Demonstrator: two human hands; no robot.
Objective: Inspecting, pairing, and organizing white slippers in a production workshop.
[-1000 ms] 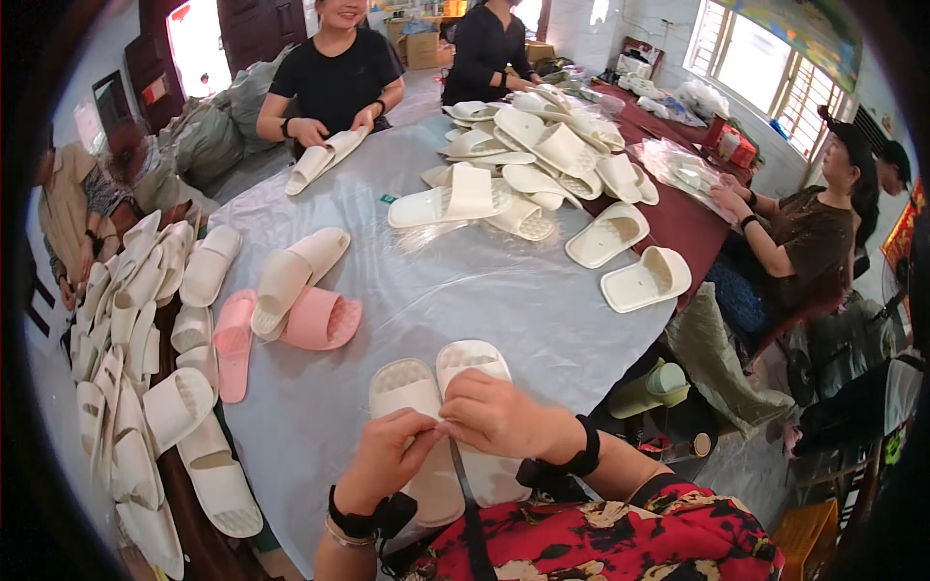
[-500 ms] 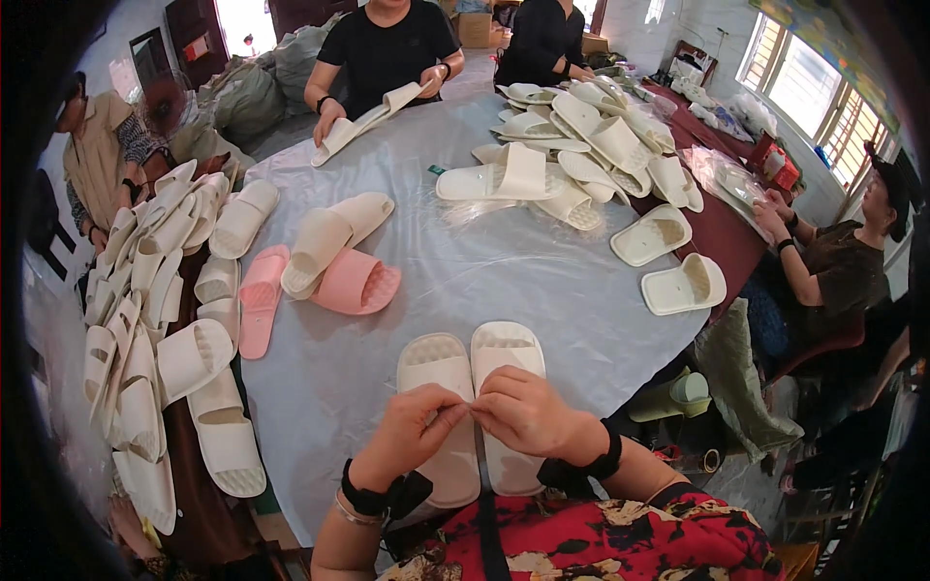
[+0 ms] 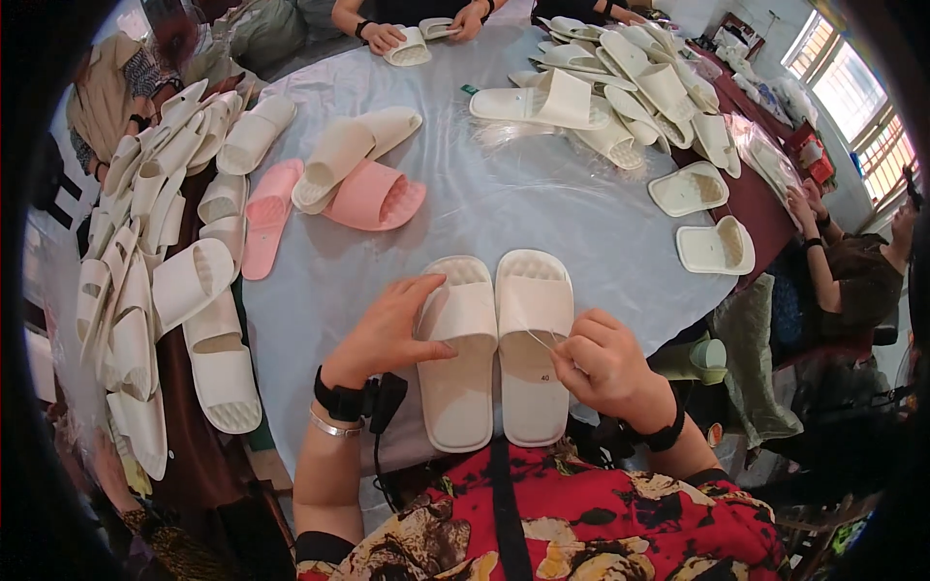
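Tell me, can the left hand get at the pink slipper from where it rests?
Probably yes: the left hand rests on a cream slipper, and only bare cloth lies between it and the pink slipper.

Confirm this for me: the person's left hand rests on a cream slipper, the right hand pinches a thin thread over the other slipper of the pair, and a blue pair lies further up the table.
One detail is wrong: the coloured pair further up the table is pink, not blue, as the head view shows. The rest stands: the left hand rests on a cream slipper, and the right hand pinches a thin thread over the other slipper.
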